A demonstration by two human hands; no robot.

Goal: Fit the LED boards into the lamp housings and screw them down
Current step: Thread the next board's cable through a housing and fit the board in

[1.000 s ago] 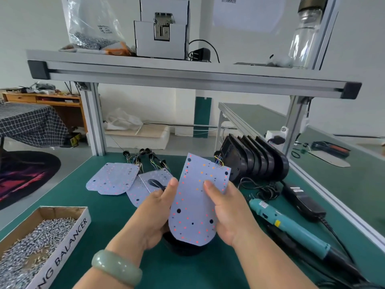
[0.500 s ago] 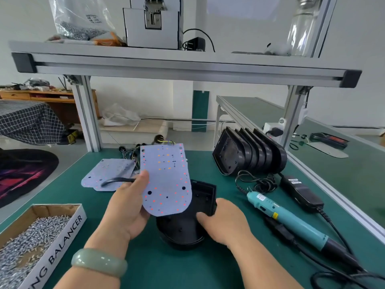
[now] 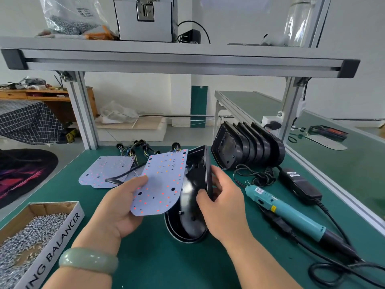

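The left hand [image 3: 121,203] pinches an LED board [image 3: 161,180] beside a black lamp housing [image 3: 192,197], which the right hand [image 3: 224,202] grips and tilts upright above the bench, apparently to receive it.

The green bench [image 3: 145,257] carries a box of screws [image 3: 31,232] front-left, loose LED boards [image 3: 104,172] further back, black lamp housings [image 3: 248,147] standing back-right, and a teal screwdriver [image 3: 287,213] beside a power adapter [image 3: 300,186].

Only one cam, wide-angle, head-worn at the near edge of the workbench [image 3: 145,268], looking forward and down, close above left hand [image 3: 123,207] and right hand [image 3: 225,205], shelf [image 3: 187,59] overhead.
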